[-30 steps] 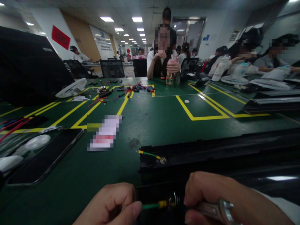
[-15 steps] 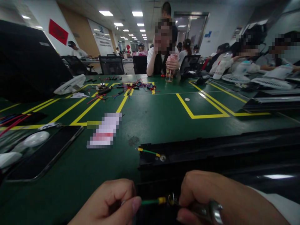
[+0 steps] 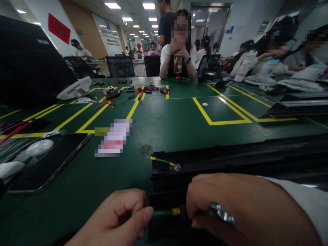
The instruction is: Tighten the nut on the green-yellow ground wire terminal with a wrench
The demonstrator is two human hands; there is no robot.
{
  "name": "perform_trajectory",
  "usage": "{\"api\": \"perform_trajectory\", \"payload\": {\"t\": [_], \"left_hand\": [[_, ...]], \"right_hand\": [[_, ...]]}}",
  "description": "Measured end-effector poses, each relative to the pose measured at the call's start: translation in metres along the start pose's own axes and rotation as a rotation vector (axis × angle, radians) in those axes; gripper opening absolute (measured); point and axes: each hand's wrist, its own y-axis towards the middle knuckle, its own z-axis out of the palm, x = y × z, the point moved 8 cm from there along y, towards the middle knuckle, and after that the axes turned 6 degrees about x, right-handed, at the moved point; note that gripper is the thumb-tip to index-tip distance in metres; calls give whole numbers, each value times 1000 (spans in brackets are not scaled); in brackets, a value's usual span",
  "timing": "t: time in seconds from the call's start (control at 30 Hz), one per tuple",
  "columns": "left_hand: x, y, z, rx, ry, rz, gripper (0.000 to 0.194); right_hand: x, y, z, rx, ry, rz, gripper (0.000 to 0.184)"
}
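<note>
My left hand (image 3: 120,217) is closed, thumb pressed to its curled finger, pinching one end of a short green wire (image 3: 164,213). The wire's yellow sleeve (image 3: 176,211) points toward my right hand (image 3: 215,205). That hand is closed around a shiny metal wrench (image 3: 222,214), whose end sticks out behind the fingers; its working end is hidden. Both hands are over a long black metal strip (image 3: 166,198). Beyond it lies a second black strip (image 3: 217,156), with another green wire (image 3: 162,160) fixed at a round metal fastener (image 3: 177,166).
On the green table (image 3: 159,133) lie a phone (image 3: 51,162) at left, a pixelated paper slip (image 3: 115,138) and a wire bundle (image 3: 151,89). A black profile (image 3: 299,106) lies at right. A person (image 3: 179,51) sits opposite, near an orange screwdriver (image 3: 181,78).
My right hand has turned and shifted slightly left and up, swinging the wrench's visible end. The left hand keeps its pinch. The person opposite has brought both hands together near the face.
</note>
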Motion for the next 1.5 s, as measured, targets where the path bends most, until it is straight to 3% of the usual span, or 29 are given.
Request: {"api": "perform_trajectory", "payload": {"t": [0.1, 0.27, 0.37, 0.5, 0.6, 0.77, 0.87, 1.07, 1.23, 1.4, 1.5], "left_hand": [[-2, 2, 1, 20, 9, -5, 39], [-1, 3, 2, 29, -29, -17, 43], [-2, 2, 3, 45, 2, -19, 44], [-6, 1, 1, 28, 69, 0, 42], [-9, 2, 0, 13, 100, 5, 42], [-10, 4, 2, 42, 46, 12, 43], [-7, 4, 1, 43, 32, 2, 44], [-6, 2, 1, 36, 33, -1, 45], [-8, 3, 2, 48, 11, 6, 43], [-3, 3, 0, 25, 28, -17, 43], [-2, 3, 1, 32, 8, -4, 42]], "right_hand": [[1, -2, 0, 31, -12, -57, 10], [-10, -20, -13, -226, 162, 71, 10], [-16, -31, -6, -328, 229, 105, 10], [-16, -34, 7, -393, 172, 49, 8], [-14, -30, 12, -376, 115, 66, 9], [-11, -19, 11, -242, 0, 235, 11], [-7, -12, 9, -178, 5, 230, 14], [1, -5, 4, -98, -48, 74, 13], [9, 0, 5, 68, -79, -149, 9], [-8, -11, -10, -171, 111, 6, 12], [-16, -19, -6, -269, 246, 72, 11]]}}
